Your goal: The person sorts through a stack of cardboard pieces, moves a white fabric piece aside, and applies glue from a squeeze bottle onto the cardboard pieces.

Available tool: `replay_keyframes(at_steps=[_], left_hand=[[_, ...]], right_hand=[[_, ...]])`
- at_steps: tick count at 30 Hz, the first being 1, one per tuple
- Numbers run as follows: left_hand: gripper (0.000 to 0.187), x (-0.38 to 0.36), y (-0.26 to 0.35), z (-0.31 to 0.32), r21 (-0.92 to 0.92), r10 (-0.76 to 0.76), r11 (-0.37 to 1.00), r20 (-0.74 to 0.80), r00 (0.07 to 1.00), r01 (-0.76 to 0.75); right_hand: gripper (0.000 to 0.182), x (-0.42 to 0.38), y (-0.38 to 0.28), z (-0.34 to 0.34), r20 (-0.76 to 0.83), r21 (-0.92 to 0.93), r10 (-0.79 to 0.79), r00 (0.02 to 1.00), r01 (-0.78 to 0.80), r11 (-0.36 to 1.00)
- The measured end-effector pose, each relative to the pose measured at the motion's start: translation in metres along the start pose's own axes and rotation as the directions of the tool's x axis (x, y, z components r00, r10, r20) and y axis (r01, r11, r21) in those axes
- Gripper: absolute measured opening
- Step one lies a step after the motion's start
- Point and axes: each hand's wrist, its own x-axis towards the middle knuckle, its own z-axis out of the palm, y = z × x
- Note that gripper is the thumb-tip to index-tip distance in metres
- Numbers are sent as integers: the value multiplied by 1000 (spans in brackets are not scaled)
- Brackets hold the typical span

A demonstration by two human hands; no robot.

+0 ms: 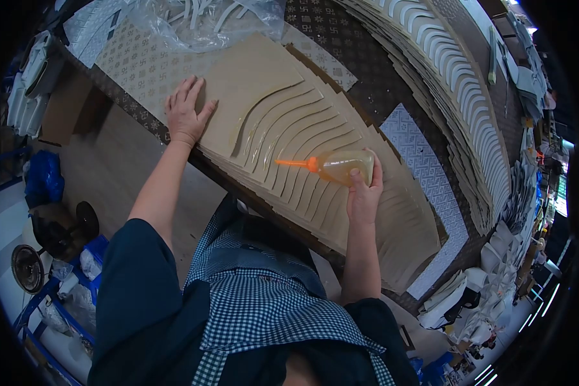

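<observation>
My right hand (365, 190) is wrapped round a clear squeeze bottle (341, 166) of yellowish liquid. The bottle lies tilted nearly level, its thin orange nozzle pointing left over a fanned stack of tan curved sheets (341, 122). Shiny wet lines run along some of the curved edges near the nozzle. My left hand (190, 109) rests with fingers spread at the left edge of the large tan sheet (244, 71) on the stack's far left end.
A clear plastic bag (206, 29) with white curved strips lies at the back. Another long fanned row of tan pieces with white strips (460, 83) curves along the right. A patterned grey sheet (424, 167) lies between them. A black fan (29, 267) stands at lower left.
</observation>
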Motion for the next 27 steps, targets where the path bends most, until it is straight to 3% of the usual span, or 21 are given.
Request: replay_keyframes(at_steps=[13, 22, 27], left_hand=[[59, 1, 5, -5, 39, 7, 999, -10, 1000, -6], [60, 1, -2, 2, 23, 24, 999, -19, 1000, -24], [60, 1, -1, 0, 38, 30, 999, -18, 999, -29]], right_hand=[[62, -15, -3, -2, 32, -32, 14, 999, -13, 999], [60, 2, -7, 1, -153, 96, -152, 976, 168, 981], [57, 10, -21, -20, -256, 73, -260, 931, 287, 955]])
